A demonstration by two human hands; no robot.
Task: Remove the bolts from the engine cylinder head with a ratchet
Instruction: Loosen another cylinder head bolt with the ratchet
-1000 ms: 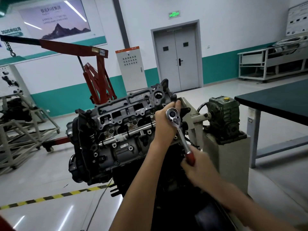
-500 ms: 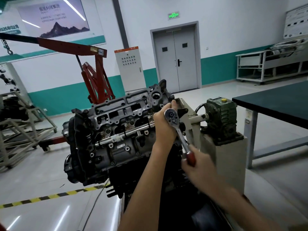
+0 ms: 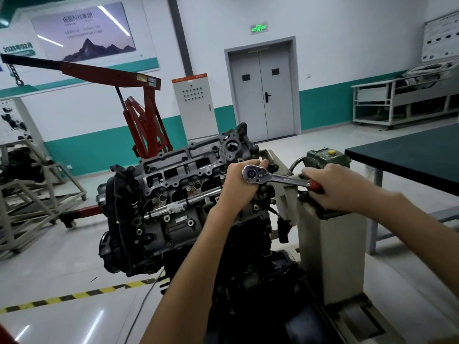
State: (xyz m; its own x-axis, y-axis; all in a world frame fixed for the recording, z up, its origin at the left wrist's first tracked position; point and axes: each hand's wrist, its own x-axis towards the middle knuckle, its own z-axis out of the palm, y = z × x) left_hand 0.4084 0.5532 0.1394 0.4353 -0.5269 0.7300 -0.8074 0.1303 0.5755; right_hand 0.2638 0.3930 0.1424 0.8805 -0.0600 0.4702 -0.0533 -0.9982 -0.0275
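Head view shows the chrome ratchet with a red grip (image 3: 273, 178) swung round since a second ago: its handle then slanted down toward the near right, and it now lies almost level, pointing right; the right hand (image 3: 332, 187), closed round the red grip, has travelled up and to the right with it; the left hand (image 3: 238, 184) stays cupped round the tool's round head, fingers curled over its far edge, steadying it at the right end of the dark grey cast-metal engine cylinder head (image 3: 178, 175); the bolt beneath is hidden, so how far it has backed out cannot be told; I judge this one stroke of the turn on that bolt, with more strokes likely needed, and other fasteners still show along the casting.

Just right of the tilted engine sits a green cast gearbox (image 3: 323, 157) on a pale grey stand; a dark green worktop (image 3: 409, 155) stands well apart at the right; a red engine hoist (image 3: 139, 115) rises at the far left; the glossy grey floor (image 3: 49, 256) carries a yellow-and-black tape strip (image 3: 74, 295) near left; a grey double door (image 3: 260, 95) is set in the far white-and-teal wall.
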